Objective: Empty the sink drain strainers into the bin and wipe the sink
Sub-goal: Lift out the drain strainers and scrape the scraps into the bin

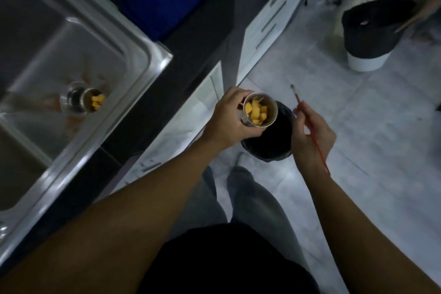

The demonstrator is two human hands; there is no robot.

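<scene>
The left hand (228,117) curls round the side wall of a metal strainer (271,108), holding it upright just above the black-lined bin (279,137) that sits beneath both hands. The strainer looks light and rigid, and probably wet and slick, so a grip round the wall suits it. Yellow chunks (256,112) lie inside. Just beside it, the right hand (312,136) pinches a thin red brush (299,101). Well to the left of the hands, a second strainer (78,100) with similar chunks sits in the sink (71,38).
</scene>
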